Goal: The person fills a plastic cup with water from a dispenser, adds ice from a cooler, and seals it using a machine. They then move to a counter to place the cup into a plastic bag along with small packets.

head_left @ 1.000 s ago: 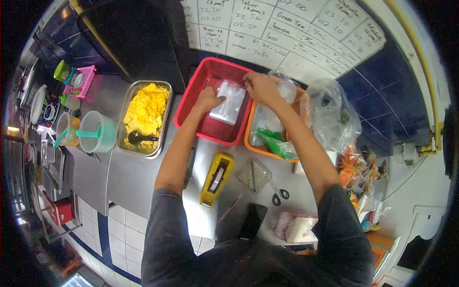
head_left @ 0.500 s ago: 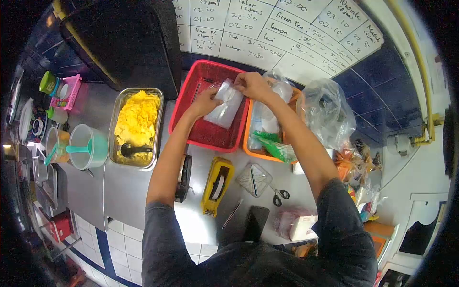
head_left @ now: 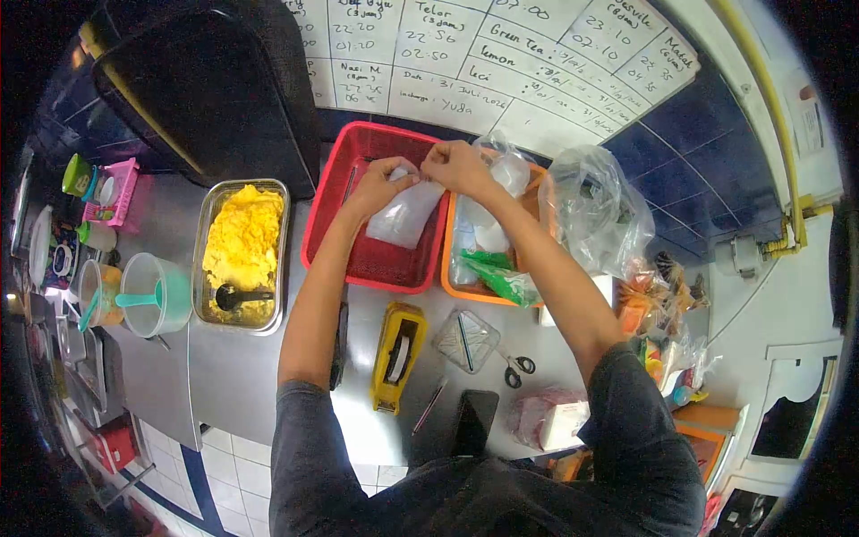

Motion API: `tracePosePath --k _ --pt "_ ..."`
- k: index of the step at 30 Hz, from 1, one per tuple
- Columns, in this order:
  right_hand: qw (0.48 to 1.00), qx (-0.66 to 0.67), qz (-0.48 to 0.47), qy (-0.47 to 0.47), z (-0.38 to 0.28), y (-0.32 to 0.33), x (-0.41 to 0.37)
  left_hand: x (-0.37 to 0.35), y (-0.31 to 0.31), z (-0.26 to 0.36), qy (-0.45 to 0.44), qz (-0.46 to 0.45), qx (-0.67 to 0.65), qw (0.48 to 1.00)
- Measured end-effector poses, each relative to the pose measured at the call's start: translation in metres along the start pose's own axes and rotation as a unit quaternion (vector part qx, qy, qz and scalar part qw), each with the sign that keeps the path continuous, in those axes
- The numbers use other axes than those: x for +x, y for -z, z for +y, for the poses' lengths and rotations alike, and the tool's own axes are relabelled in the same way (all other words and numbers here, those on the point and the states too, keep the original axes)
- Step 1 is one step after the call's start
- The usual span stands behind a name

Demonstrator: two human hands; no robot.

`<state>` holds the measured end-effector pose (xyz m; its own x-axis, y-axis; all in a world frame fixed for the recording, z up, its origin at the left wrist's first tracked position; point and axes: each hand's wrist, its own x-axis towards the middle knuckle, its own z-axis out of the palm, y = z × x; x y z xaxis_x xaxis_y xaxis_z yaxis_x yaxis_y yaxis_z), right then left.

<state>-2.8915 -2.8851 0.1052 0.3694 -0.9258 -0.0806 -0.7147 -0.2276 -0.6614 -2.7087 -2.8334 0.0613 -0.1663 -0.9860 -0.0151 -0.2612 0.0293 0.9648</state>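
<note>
Currently, in the head view, a person's two bare hands meet over the red basket [head_left: 385,274], each with a bit of clear plastic bag [head_left: 396,222]. The left hand [head_left: 379,186] has its fingers closed on the bag's upper edge; the right hand [head_left: 458,167] has thumb and fingers pinched together at the corner nearest it. The bag slants down from them within the basket's outline; whether its lower end touches the bottom, I cannot tell. Just right of the red basket stands an orange basket [head_left: 474,294] with a green packet [head_left: 501,277] in it. Nearer the person, a yellow tape dispenser [head_left: 387,391], a clear dish [head_left: 467,341], scissors [head_left: 515,370] and a dark phone [head_left: 476,422] lie on the metal surface [head_left: 228,380]. To the left, a metal tray [head_left: 284,234] holds yellow food [head_left: 242,234] and a black scoop [head_left: 234,297].
</note>
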Motion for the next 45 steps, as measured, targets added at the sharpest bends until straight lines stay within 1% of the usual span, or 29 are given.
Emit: tracePosePath --k 2,4,6,8,9,10,11,12,13,14,15,16,18,20,21,23,26,27,30,31,33,34,35,36,37,40,42,44,45 --pt "0.999 0.037 0.02 -0.001 0.002 0.002 0.002 0.005 -0.001 -0.014 -0.069 -0.034 -0.059 0.995" --pt "0.996 0.074 0.041 0.0 0.003 0.004 0.004 0.007 -0.001 -0.021 -0.053 -0.031 -0.049 0.997" --pt "0.994 0.015 -0.013 0.11 0.006 0.005 0.002 0.006 0.003 -0.025 -0.037 -0.032 -0.039 0.998" --pt "0.982 -0.115 -0.014 0.152 0.002 0.002 0.002 0.009 0.002 -0.034 -0.078 0.005 0.047 0.996" --pt "0.972 -0.151 -0.031 0.177 0.014 -0.006 0.011 -0.002 0.005 -0.008 -0.05 0.001 0.108 0.993" --pt "0.963 -0.195 -0.017 0.183 0.024 -0.014 0.017 0.002 0.003 -0.021 -0.065 0.011 0.106 0.992" --pt "0.951 -0.242 0.019 0.192 0.023 -0.02 0.015 0.009 0.004 -0.033 -0.02 -0.037 0.036 0.998" --pt "0.951 -0.242 0.008 0.19 0.031 -0.031 0.022 -0.008 0.0 -0.004 -0.019 -0.018 0.02 0.999" --pt "0.96 -0.223 -0.01 0.172 0.028 -0.034 0.022 0.004 0.006 -0.026 -0.059 -0.037 0.071 0.995" --pt "0.959 -0.217 -0.029 0.181 0.018 -0.029 0.015 -0.001 0.0 -0.02 -0.047 -0.015 0.029 0.998" --pt "0.96 -0.221 -0.038 0.17 0.021 -0.039 0.023 0.01 0.009 -0.04 -0.063 -0.033 0.093 0.993" --pt "0.972 -0.192 -0.052 0.126 0.004 -0.026 0.007 0.01 0.008 -0.038 -0.034 -0.059 0.078 0.995" --pt "0.974 -0.21 -0.057 0.067 0.004 -0.033 0.013 0.017 0.011 -0.063 -0.072 -0.05 0.067 0.994" --pt "0.976 -0.206 -0.051 0.05 0.002 -0.035 0.012 0.017 0.011 -0.067 -0.032 -0.088 -0.023 0.995" --pt "0.977 -0.201 -0.052 0.04 0.002 -0.035 0.011 0.015 0.009 -0.066 -0.035 -0.095 -0.024 0.995" --pt "0.977 -0.2 -0.069 0.03 0.001 -0.035 0.013 0.007 0.007 -0.057 0.011 -0.073 -0.051 0.996" --pt "0.976 -0.196 -0.09 0.013 0.002 -0.041 0.015 0.005 0.005 -0.051 -0.023 -0.078 -0.047 0.996" --pt "0.977 -0.193 -0.091 0.004 0.003 -0.044 0.015 0.001 0.004 -0.049 0.007 -0.085 -0.079 0.993" --pt "0.98 -0.171 -0.096 0.015 0.002 -0.045 0.014 -0.002 0.013 -0.056 0.004 -0.085 -0.052 0.995" --pt "0.983 -0.163 -0.081 0.023 -0.002 -0.044 0.008 -0.002 0.017 -0.054 -0.003 -0.113 -0.026 0.993" --pt "0.989 -0.139 -0.038 0.011 -0.009 -0.038 -0.007 -0.003 0.019 -0.058 -0.007 -0.086 0.026 0.996" --pt "0.993 -0.117 -0.01 -0.003 -0.01 -0.037 -0.013 -0.007 0.015 -0.049 0.013 -0.084 -0.015 0.996" --pt "0.995 -0.103 0.015 -0.004 -0.008 -0.037 -0.015 0.0 0.02 -0.084 0.016 -0.051 -0.051 0.997" --pt "0.996 -0.087 0.038 0.0 -0.007 -0.04 -0.014 -0.007 0.019 -0.065 0.018 -0.077 -0.039 0.996" --pt "0.995 -0.092 0.044 -0.005 -0.008 -0.04 -0.014 -0.008 0.018 -0.06 0.029 -0.112 -0.101 0.988" --pt "0.996 -0.066 0.05 -0.035 -0.009 -0.05 -0.005 -0.006 0.027 -0.081 0.027 -0.094 -0.083 0.992" --pt "0.997 -0.052 -0.024 -0.06 -0.001 -0.057 0.008 -0.012 0.023 -0.076 0.007 -0.082 -0.07 0.994" --pt "0.996 -0.072 -0.018 -0.055 -0.009 -0.052 0.002 -0.017 0.021 -0.065 -0.027 -0.119 -0.043 0.992" --pt "0.998 -0.031 0.043 -0.04 -0.014 -0.052 -0.002 -0.024 0.019 -0.061 0.032 -0.074 -0.055 0.995"
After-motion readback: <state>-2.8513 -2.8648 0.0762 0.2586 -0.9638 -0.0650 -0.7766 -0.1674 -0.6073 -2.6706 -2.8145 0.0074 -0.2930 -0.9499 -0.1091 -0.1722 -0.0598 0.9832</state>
